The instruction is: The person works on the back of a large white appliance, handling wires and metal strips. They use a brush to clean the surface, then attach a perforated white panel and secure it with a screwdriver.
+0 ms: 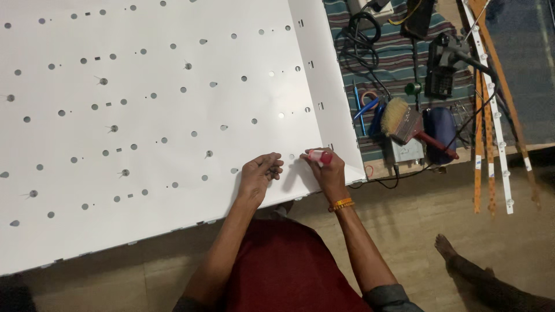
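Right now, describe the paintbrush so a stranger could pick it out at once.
Start at the large white perforated metal sheet and go past its right edge to the striped cloth mat. The wide flat paintbrush lies near the mat's lower edge, among tools. Only it has pale tan bristles and a red handle.

White perforated panel [162,115]: smooth, matt sheet, metal or plastic unclear. Right of it, striped rug [399,58]: woven cloth; brush [404,121]: coarse bristles, glossy red handle. Floor [404,231] below panel: smooth, wood-look.
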